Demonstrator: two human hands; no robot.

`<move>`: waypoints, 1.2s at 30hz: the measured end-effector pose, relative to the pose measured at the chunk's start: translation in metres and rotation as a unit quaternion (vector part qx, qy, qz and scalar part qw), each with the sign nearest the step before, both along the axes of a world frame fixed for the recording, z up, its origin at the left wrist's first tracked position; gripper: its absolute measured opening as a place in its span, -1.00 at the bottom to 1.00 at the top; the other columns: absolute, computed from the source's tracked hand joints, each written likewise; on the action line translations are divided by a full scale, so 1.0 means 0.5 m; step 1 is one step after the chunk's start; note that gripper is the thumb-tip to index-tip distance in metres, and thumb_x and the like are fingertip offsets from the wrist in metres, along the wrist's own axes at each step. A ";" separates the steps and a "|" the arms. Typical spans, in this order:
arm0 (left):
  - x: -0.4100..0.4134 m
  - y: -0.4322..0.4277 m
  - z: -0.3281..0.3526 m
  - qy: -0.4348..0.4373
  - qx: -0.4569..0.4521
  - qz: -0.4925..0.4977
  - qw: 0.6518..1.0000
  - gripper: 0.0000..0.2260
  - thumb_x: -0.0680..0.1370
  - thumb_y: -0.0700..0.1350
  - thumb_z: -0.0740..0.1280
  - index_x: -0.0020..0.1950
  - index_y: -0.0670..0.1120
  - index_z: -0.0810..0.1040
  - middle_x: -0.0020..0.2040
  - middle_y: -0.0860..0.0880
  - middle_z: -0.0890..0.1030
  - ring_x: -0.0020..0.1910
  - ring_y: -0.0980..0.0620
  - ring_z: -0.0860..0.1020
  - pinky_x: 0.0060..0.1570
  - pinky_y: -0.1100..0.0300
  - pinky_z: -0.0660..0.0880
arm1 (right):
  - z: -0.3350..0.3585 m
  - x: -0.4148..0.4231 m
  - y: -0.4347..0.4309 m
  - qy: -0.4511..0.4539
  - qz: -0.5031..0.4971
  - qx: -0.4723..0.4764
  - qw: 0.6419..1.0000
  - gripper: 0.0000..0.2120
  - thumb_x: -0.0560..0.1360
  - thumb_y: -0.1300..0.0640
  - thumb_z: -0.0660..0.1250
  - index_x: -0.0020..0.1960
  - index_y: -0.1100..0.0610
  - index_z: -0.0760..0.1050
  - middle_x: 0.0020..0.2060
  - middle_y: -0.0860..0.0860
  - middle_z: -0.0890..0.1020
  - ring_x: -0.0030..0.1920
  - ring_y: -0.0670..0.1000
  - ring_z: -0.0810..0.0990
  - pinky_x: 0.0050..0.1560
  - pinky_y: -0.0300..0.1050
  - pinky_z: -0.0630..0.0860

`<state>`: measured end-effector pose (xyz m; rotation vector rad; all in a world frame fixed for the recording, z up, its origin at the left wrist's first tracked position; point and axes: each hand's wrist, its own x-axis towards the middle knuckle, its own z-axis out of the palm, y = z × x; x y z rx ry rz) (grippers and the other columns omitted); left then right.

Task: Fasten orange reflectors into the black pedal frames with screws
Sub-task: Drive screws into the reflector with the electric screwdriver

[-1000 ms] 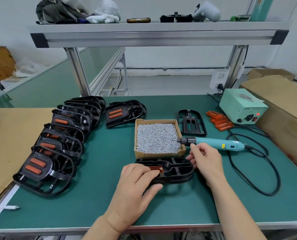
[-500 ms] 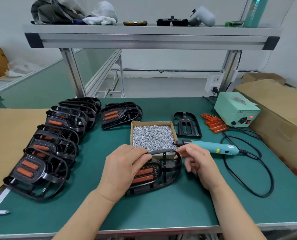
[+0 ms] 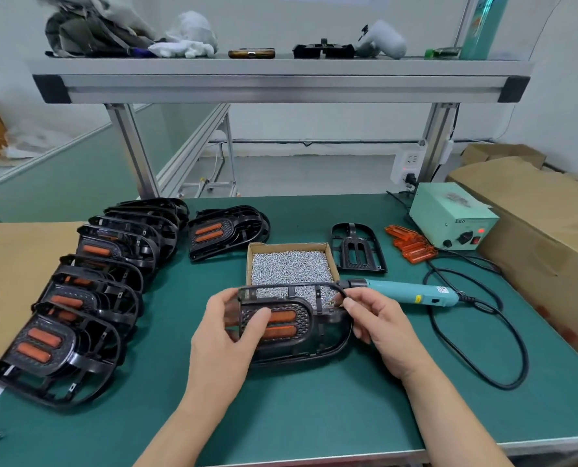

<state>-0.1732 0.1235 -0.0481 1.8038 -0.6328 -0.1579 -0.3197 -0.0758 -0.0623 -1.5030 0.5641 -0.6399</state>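
Note:
A black pedal frame [image 3: 301, 342] with two orange reflectors [image 3: 282, 323] in it is tilted up, facing me, above the green mat. My left hand [image 3: 228, 335] grips its left end, thumb across the reflector face. My right hand [image 3: 378, 321] pinches its upper right rim. Just behind it sits a cardboard box of screws [image 3: 291, 266]. A teal electric screwdriver [image 3: 412, 293] lies to the right of the box. An empty black frame [image 3: 358, 251] and loose orange reflectors [image 3: 410, 242] lie further back on the right.
Several finished pedal frames [image 3: 88, 298] are lined up on the left, one more [image 3: 228, 232] behind the box. A pale green power unit [image 3: 452, 219] stands at the back right, its black cable [image 3: 483, 332] looping over the mat. Cardboard [image 3: 550, 210] borders the right side.
The frame has gone from lying flat to being lifted and turned reflector-side up. My right hand moved from beside the screwdriver onto the frame's right rim.

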 end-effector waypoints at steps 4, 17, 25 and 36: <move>-0.003 0.010 -0.018 0.036 0.003 0.001 0.999 -0.86 0.51 0.09 0.40 0.04 0.20 0.53 -0.17 0.06 0.67 -0.21 0.17 0.62 -0.20 0.27 0.51 | 0.002 0.003 -0.003 -0.034 -0.020 0.018 0.999 -0.85 0.63 0.29 0.27 0.11 0.24 0.60 -0.32 -0.03 0.58 -0.45 -0.12 0.40 -0.47 -0.32 0.30; -0.008 -0.003 -0.019 0.310 -0.264 -0.013 0.913 -0.88 0.56 -0.23 0.34 -0.04 -0.21 0.68 -0.05 -0.13 0.71 -0.12 0.06 0.66 -0.13 0.27 0.60 | 0.000 0.007 0.003 -0.095 0.001 0.035 0.995 -0.68 0.53 0.07 0.34 0.21 0.19 0.63 -0.15 0.08 0.68 -0.37 0.01 0.52 -0.41 -0.23 0.43; 0.098 0.009 0.008 0.337 -0.311 0.104 0.882 -0.82 0.63 -0.24 0.27 -0.13 -0.24 0.57 -0.33 -0.09 0.67 -0.40 0.07 0.64 -0.34 0.31 0.59 | -0.015 0.015 0.011 0.049 0.039 -0.087 0.994 -0.86 0.61 0.02 0.37 -0.08 0.03 0.63 -0.26 0.11 0.69 -0.40 -0.02 0.52 -0.28 -0.27 0.46; 0.240 -0.101 0.055 0.489 -0.354 0.145 0.784 -0.85 0.67 -0.25 0.22 0.17 -0.32 0.45 -0.01 -0.27 0.56 -0.13 -0.17 0.64 -0.43 0.27 0.58 | -0.013 0.013 0.019 0.083 0.043 -0.138 0.986 -0.80 0.60 0.07 0.38 -0.15 0.15 0.58 -0.34 0.09 0.66 -0.41 -0.06 0.53 -0.27 -0.24 0.47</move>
